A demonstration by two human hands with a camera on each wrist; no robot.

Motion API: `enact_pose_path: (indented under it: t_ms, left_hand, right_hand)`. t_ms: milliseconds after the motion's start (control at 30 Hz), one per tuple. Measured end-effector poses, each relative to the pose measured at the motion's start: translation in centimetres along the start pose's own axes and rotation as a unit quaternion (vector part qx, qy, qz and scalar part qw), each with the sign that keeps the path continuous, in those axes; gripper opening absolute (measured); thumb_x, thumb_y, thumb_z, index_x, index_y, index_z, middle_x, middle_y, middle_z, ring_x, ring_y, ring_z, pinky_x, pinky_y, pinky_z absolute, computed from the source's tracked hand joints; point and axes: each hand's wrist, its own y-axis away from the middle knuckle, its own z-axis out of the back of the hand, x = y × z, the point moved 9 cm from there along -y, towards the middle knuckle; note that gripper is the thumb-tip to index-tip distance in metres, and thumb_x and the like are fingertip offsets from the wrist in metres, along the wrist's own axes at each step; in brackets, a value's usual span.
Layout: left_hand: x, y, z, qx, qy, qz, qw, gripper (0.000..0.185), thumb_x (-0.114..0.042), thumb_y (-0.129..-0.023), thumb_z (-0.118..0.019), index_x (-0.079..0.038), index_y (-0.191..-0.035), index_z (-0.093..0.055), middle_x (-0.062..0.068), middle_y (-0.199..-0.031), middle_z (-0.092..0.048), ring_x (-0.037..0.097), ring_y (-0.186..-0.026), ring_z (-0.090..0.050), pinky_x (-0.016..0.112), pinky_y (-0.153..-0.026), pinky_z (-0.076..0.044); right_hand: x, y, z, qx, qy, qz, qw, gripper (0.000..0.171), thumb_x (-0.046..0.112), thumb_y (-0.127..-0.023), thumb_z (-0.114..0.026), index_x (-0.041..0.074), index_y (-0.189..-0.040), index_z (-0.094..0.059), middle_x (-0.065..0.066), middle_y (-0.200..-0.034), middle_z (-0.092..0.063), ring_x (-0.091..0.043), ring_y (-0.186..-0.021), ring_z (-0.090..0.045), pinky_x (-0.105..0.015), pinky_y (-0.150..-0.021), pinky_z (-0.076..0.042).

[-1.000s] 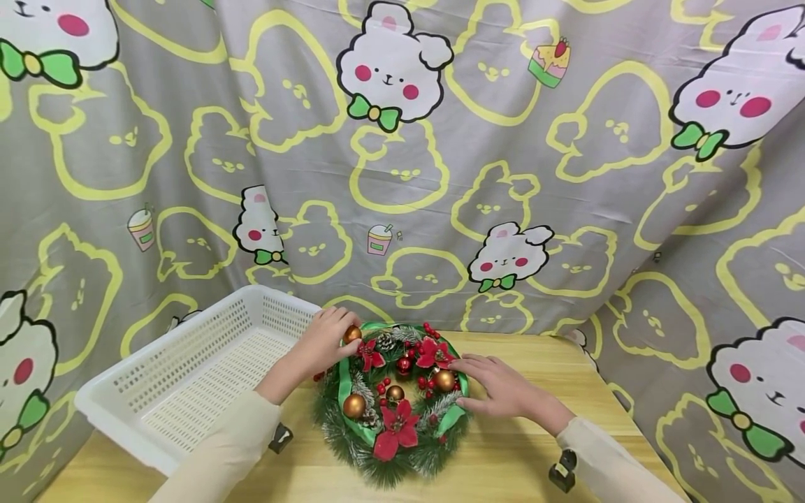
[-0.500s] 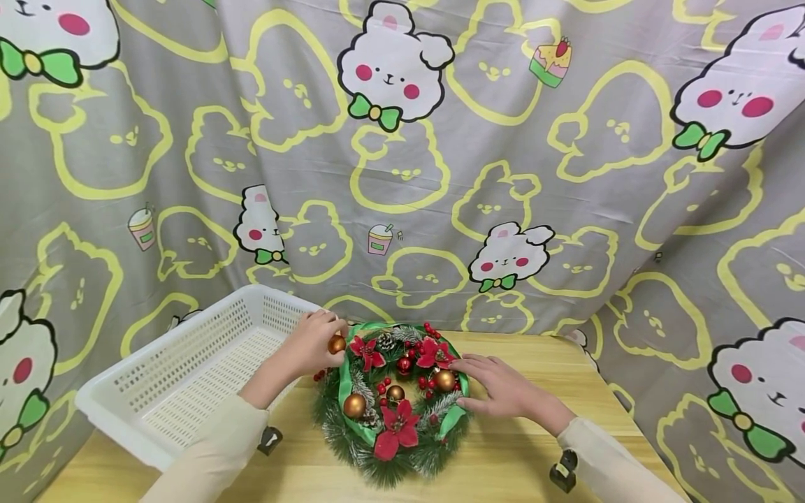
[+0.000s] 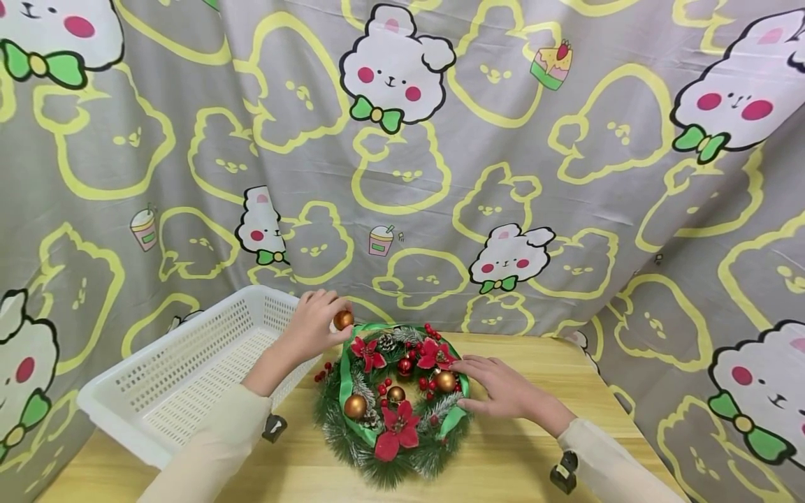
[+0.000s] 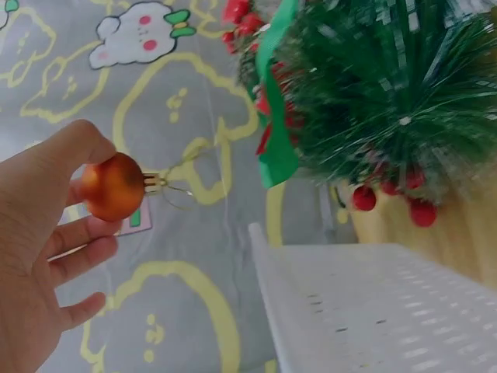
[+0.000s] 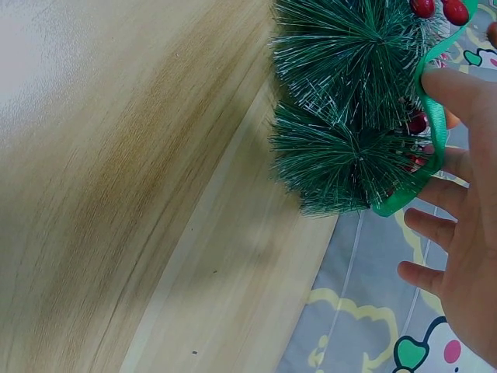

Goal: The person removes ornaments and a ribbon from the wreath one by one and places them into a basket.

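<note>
My left hand (image 3: 314, 323) pinches a copper-orange bauble (image 4: 115, 187) between thumb and fingers, raised above the far left side of the wreath. A gold cap with a thin wire loop (image 4: 180, 183) points away from the palm. The green Christmas wreath (image 3: 386, 468) lies on the table, dressed with red poinsettias (image 3: 397, 430), berries, pine cones, more copper baubles (image 3: 355, 406) and a green ribbon (image 3: 346, 381). My right hand (image 3: 503, 391) rests at the wreath's right edge, its fingers extended and its thumb against the ribbon (image 5: 435, 132).
A white perforated plastic basket (image 3: 100, 398) stands left of the wreath, under my left forearm. The wooden table (image 3: 522, 461) ends at a grey cartoon-print curtain (image 3: 415, 230) behind and at the right. Black wrist mounts (image 3: 564, 471) sit on both sleeves.
My left hand has lifted the copper bauble off the wreath's upper left, first going left, then rising. The right hand has stayed in place.
</note>
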Motion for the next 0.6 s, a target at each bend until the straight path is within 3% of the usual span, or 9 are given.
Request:
enact_pose_path:
  t_ms: [233,433,600]
  left_hand:
    - [1.5,-1.8,3.1,-0.064,-0.02,-0.001,0.9978,0.027,-0.023,-0.082,-0.079,-0.01,-0.104,-0.07,0.009,-0.095,-0.068,0.032,-0.093,-0.062,0.055,-0.091,-0.048]
    - [4.4,-2.5,5.1,-0.077,-0.057,0.014,0.9953,0.028,-0.021,-0.084,-0.078,-0.008,-0.107,-0.069,0.013,-0.1,-0.068,0.036,-0.095,-0.061,0.054,-0.089,-0.047]
    - [7.3,-1.7,5.6,-0.075,-0.087,0.012,0.9933,0.028,-0.021,-0.086,-0.077,-0.006,-0.108,-0.068,0.015,-0.1,-0.067,0.038,-0.094,-0.059,0.055,-0.086,-0.046]
  right_hand:
    - [0.0,-0.1,-0.1,0.002,-0.005,-0.001,1.0,0.066,0.056,-0.099,-0.058,0.014,-0.149,-0.051,-0.009,-0.152,-0.054,-0.037,-0.144,-0.045,-0.064,-0.11,-0.038]
    - [0.3,-0.1,0.0,-0.005,-0.008,0.008,1.0,0.066,0.054,-0.099,-0.059,0.011,-0.149,-0.052,-0.011,-0.151,-0.055,-0.04,-0.142,-0.047,-0.066,-0.109,-0.038]
    - [0.2,0.0,0.2,-0.013,-0.001,0.01,1.0,0.065,0.054,-0.099,-0.059,0.011,-0.148,-0.053,-0.012,-0.15,-0.056,-0.04,-0.141,-0.048,-0.065,-0.108,-0.039]
